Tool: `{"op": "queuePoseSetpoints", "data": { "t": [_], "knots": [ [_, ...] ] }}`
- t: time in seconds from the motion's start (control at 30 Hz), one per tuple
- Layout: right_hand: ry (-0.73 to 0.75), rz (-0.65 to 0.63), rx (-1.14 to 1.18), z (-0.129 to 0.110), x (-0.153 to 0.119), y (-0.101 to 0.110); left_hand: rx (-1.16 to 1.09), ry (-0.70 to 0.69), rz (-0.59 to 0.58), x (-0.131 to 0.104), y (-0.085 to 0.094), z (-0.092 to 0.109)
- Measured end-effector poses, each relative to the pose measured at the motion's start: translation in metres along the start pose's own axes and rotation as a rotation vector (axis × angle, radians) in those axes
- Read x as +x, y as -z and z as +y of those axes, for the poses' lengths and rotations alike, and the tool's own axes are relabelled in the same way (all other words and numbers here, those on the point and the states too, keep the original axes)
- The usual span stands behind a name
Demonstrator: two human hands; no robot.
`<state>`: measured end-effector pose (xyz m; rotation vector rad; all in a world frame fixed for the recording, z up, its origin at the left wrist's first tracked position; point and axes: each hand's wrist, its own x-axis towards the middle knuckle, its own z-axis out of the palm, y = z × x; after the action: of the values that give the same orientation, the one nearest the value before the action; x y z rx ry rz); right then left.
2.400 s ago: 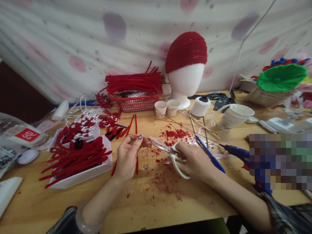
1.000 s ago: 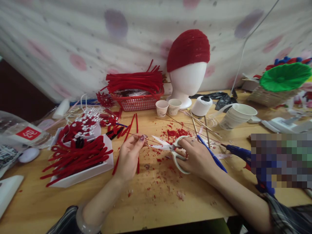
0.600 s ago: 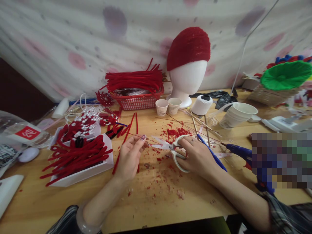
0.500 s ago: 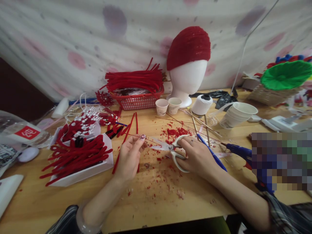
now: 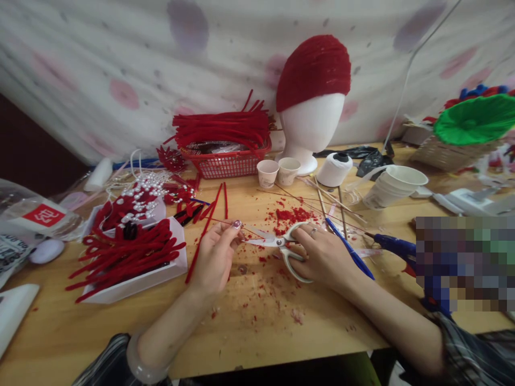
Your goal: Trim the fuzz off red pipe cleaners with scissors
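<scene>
Wooden tabletop point(image 5: 257, 343) carries crumbly red scraps point(image 5: 295, 215); left fingers point(image 5: 226, 236) pinch a thin red strand point(image 5: 254, 232) above it, right fingers point(image 5: 304, 236) grip metal-bladed scissors point(image 5: 279, 242); near the blades, the strand's end looks unclear.

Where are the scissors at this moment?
In the head view, the scissors are just right of centre, in the right hand, blades pointing toward the left hand.

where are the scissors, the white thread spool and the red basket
Scissors point(image 5: 279, 243), head view: on the pivot between blades and handles.
White thread spool point(image 5: 333, 172), head view: on the middle of its white side.
Red basket point(image 5: 229, 165), head view: on its front lattice wall.
</scene>
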<state>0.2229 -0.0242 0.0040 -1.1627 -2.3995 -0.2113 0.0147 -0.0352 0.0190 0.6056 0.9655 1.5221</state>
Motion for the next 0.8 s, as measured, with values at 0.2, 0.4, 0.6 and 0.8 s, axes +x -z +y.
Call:
{"op": "queuePoseSetpoints", "data": {
  "t": [0.2, 0.4, 0.6, 0.8],
  "knots": [
    [-0.016, -0.021, 0.041, 0.0005, 0.0015, -0.0009, -0.030, 0.016, -0.018, 0.0006, -0.0009, 0.0013],
    [-0.042, -0.073, 0.080, 0.0005, -0.0013, 0.0004, -0.030, 0.019, -0.006, 0.0017, -0.0003, 0.0014],
    [-0.028, -0.063, 0.080, 0.0003, -0.0011, 0.0025, -0.035, 0.027, -0.009, 0.0038, 0.0029, -0.0008],
    [-0.056, -0.051, 0.072, -0.0008, -0.0004, 0.0025, -0.084, 0.089, -0.016, 0.0077, 0.0063, -0.0024]
  ]
}}
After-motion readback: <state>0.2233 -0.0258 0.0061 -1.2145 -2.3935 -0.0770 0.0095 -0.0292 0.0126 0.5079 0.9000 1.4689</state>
